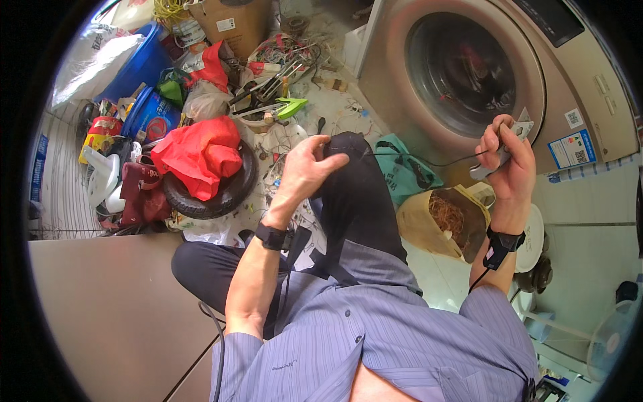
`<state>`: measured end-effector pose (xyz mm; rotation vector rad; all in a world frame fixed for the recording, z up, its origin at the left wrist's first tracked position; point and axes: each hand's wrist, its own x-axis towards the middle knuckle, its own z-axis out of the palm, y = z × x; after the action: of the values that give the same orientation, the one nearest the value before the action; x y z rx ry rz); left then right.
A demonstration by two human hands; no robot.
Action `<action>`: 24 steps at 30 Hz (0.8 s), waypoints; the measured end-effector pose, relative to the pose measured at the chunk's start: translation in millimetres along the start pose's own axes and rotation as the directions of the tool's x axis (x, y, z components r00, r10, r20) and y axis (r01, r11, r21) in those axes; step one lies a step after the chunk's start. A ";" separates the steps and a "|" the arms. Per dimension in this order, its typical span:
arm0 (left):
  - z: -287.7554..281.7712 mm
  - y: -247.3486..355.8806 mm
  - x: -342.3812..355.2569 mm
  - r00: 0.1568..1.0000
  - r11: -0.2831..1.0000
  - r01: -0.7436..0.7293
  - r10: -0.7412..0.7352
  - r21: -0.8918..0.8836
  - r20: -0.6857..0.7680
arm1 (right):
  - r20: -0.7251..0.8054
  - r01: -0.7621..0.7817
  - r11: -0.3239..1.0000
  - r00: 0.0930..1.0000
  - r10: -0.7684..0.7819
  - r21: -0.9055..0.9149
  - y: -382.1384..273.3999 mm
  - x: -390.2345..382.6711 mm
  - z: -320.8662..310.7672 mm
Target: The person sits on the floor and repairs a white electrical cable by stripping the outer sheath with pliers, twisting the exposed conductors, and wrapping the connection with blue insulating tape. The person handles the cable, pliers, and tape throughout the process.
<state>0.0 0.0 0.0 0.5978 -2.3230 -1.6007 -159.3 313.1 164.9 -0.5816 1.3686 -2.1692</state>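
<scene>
My left hand [312,167] is over my raised knee, fingers curled at the left end of a thin dark cable [429,163] and thumb held apart. The cable stretches across to my right hand [509,157], in front of the washing machine [375,74]. My right fingers grip a metal hand tool [483,170] with a grey handle, along with the cable; the tool's exact kind is partly hidden by the fingers. Below the cable lie a teal plastic bag [402,174] and a paper bag [422,228] holding tangled brown strands [447,213].
At left, a red bag [197,151] lies on a black tyre [221,201], beside blue buckets [144,117], cartons [228,30] and mixed clutter. A pile of wires and tools [281,74] is at the back. A flat grey panel [114,295] fills the lower left.
</scene>
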 end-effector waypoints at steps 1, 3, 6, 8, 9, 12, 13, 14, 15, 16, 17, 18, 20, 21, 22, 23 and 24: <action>1.7 1.4 -2.7 0.996 0.991 -0.090 0.091 0.102 -0.006 | 0.015 0.006 1.000 1.000 -0.006 -0.004 1.1 -1.4 4.7; 3.1 8.4 -4.8 0.966 0.952 -0.246 0.255 0.183 -0.027 | 0.020 0.011 1.000 1.000 -0.011 0.011 1.4 -0.6 7.3; 14.7 11.0 -3.6 0.917 0.900 -0.373 0.394 0.224 -0.056 | 0.011 0.031 0.999 0.999 -0.031 0.010 -1.7 3.1 11.4; 12.5 10.3 -1.2 0.917 0.895 -0.367 0.394 0.255 -0.061 | 0.005 0.057 0.997 0.998 -0.057 0.044 0.8 8.1 13.9; 12.8 9.4 -1.6 0.918 0.893 -0.361 0.391 0.268 -0.064 | 0.019 0.065 0.996 0.998 -0.066 0.061 0.4 10.6 13.5; 3.0 2.2 -3.4 0.903 0.901 -0.407 0.422 0.151 -0.078 | 0.040 0.090 0.991 0.995 -0.094 0.100 0.5 17.9 10.3; -4.3 -1.9 -6.5 0.969 0.967 -0.243 0.239 -0.072 -0.055 | 0.032 0.097 0.990 0.994 -0.101 0.106 2.4 20.4 9.7; -12.1 -6.2 -11.5 0.998 0.957 -0.054 0.059 -0.285 0.009 | 0.023 0.104 0.988 0.994 -0.108 0.113 4.3 22.5 9.1; -20.0 -10.5 -15.8 0.990 0.872 0.134 -0.099 -0.470 0.100 | 0.007 0.096 0.991 0.995 -0.097 0.098 6.8 24.2 9.2; -26.4 -14.9 -18.6 0.994 0.814 0.111 -0.077 -0.570 0.084 | -0.002 0.085 0.993 0.996 -0.085 0.086 10.6 26.4 10.6; -29.4 -20.0 -22.4 0.997 0.710 0.070 -0.076 -0.701 0.022 | -0.010 0.069 0.995 0.998 -0.068 0.075 15.4 28.3 12.7; -38.4 -26.4 -25.1 0.992 0.696 0.093 -0.128 -0.712 0.005 | -0.027 0.060 0.997 0.998 -0.058 0.040 20.8 29.7 15.0; -55.9 -39.2 -30.6 0.986 0.711 0.099 -0.167 -0.696 -0.030 | -0.043 0.033 0.999 0.999 -0.032 0.020 33.3 32.0 18.2; -66.4 -45.5 -34.9 0.981 0.745 0.110 -0.186 -0.657 -0.047 | -0.052 0.018 1.000 0.998 -0.018 0.007 40.9 32.3 19.8; -74.4 -50.8 -37.5 0.973 0.779 0.143 -0.224 -0.610 -0.059 | -0.034 0.009 1.000 0.999 -0.009 0.004 49.3 31.8 21.1; -79.7 -55.6 -39.3 0.971 0.688 0.087 -0.221 -0.721 -0.094 | -0.034 -0.023 0.999 0.999 0.022 -0.024 57.3 31.1 21.8; -84.3 -60.0 -41.6 0.963 0.587 0.046 -0.242 -0.808 -0.120 | -0.044 -0.061 0.997 0.997 0.059 -0.043 65.4 29.7 22.1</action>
<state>84.3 -68.7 -24.6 0.6803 -1.1706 -2.2669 -157.0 255.5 116.7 -0.5069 1.4411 -2.1195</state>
